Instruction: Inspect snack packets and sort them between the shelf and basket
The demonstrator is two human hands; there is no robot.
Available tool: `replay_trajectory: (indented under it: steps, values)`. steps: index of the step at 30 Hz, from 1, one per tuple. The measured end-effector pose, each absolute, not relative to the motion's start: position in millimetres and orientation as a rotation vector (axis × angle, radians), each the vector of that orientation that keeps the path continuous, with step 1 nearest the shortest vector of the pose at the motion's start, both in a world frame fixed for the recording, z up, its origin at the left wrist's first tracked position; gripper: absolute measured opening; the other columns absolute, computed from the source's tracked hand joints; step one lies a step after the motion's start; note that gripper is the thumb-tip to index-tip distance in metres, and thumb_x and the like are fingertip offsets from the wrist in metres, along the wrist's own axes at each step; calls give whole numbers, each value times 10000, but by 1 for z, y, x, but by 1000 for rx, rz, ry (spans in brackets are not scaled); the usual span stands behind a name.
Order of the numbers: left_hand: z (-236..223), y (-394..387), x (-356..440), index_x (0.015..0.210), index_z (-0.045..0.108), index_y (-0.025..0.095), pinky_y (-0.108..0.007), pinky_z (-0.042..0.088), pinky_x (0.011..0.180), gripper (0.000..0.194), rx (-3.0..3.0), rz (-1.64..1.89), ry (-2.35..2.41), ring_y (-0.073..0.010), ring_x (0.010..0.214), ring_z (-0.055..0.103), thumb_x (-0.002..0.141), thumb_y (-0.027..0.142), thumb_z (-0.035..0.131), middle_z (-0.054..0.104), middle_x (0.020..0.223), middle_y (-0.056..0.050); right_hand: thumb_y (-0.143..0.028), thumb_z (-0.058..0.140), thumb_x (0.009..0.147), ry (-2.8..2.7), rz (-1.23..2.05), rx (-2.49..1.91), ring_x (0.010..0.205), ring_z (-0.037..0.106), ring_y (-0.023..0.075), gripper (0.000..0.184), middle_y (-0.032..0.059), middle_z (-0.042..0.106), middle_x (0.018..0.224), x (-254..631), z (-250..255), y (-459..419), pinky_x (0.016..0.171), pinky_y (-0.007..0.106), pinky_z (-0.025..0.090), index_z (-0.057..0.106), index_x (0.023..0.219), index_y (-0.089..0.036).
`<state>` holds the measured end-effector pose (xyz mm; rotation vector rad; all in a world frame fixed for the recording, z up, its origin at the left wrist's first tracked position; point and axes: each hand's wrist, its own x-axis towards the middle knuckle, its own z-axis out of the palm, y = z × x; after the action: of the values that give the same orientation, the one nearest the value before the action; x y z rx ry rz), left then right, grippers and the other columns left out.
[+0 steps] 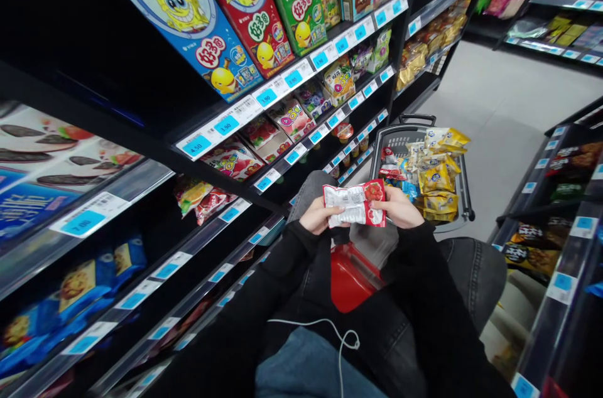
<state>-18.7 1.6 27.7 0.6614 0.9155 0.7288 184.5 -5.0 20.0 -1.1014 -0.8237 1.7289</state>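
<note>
A red and white candy packet [355,202] lies stretched between my two hands, its printed back turned up toward me. My left hand [316,216] pinches its left end, and my right hand [401,206] grips the right end with the thumb on top. Just beyond my right hand is a dark grey shopping basket [396,142] on the floor. Yellow snack packets [436,179] are heaped on its right side, with red and blue packets [393,166] on its left. Below my hands, between my knees, shows a red plastic seat or box [351,282]; which one, I cannot tell.
Shelves on the left hold a blue cartoon biscuit box [200,34], a red box [252,15], and gummy candy packets [292,118]. Blue price tags [228,125] line the shelf edges. Another snack shelf [565,260] closes in on the right. Tiled floor [499,90] stretches ahead.
</note>
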Motion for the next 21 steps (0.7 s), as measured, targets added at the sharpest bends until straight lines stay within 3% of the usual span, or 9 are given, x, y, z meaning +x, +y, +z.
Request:
replay_trajectory:
  steps: [3, 9, 14, 21]
  values:
    - [31, 0, -16, 971, 622, 47, -401, 533, 607, 485, 707, 747, 919, -277, 703, 645, 512, 113, 767, 682, 861, -163, -190, 725, 516, -853, 1725, -1056, 750, 648, 204, 376, 27, 705, 816, 180, 23, -7, 769, 366, 490, 633, 880, -160]
    - [34, -3, -8, 887, 679, 61, -408, 485, 844, 468, 809, 925, 1093, -281, 858, 640, 445, 144, 809, 695, 907, -128, -215, 743, 522, -952, 1661, -1025, 810, 644, 201, 447, 32, 698, 875, 171, 24, -8, 805, 358, 486, 609, 946, -171]
    - [31, 0, -10, 880, 687, 65, -401, 486, 834, 475, 865, 903, 1147, -278, 848, 642, 439, 181, 817, 698, 895, -119, -218, 777, 448, -967, 1533, -1190, 722, 637, 195, 442, 32, 697, 802, 173, 21, -4, 731, 354, 506, 621, 857, -154]
    - [27, 2, -15, 906, 659, 85, -356, 502, 767, 492, 1031, 914, 1281, -250, 789, 644, 465, 244, 808, 699, 859, -91, -238, 750, 499, -1104, 1431, -1223, 761, 634, 193, 431, 41, 691, 851, 171, 21, -6, 733, 338, 502, 606, 898, -160]
